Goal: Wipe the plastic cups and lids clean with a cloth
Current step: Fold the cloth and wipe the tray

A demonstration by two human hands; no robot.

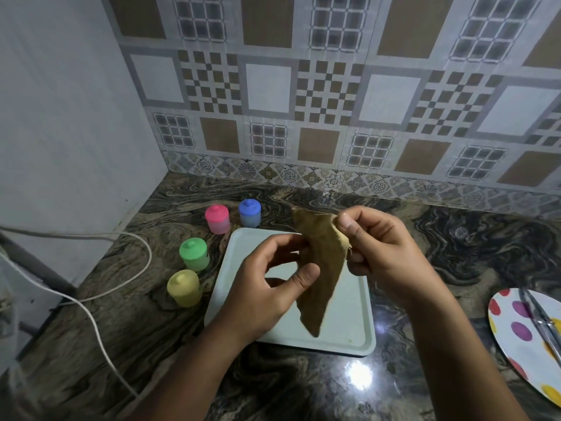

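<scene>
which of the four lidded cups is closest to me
The yellow cup, frontmost left of the tray; the green cup, pink cup and blue cup stand farther back.

Pretty dim overall, and a cool bluish cast is seen everywhere. A hard white glare spot is thrown onto the glossy countertop (473,247) near the bottom edge, so light is being cast from overhead. The lower tip of the cloth (321,268) is smeared by motion blur. The tiled wall (334,86) is bowed by wide-angle distortion, and the bottom corners are darkened and softened.
</scene>
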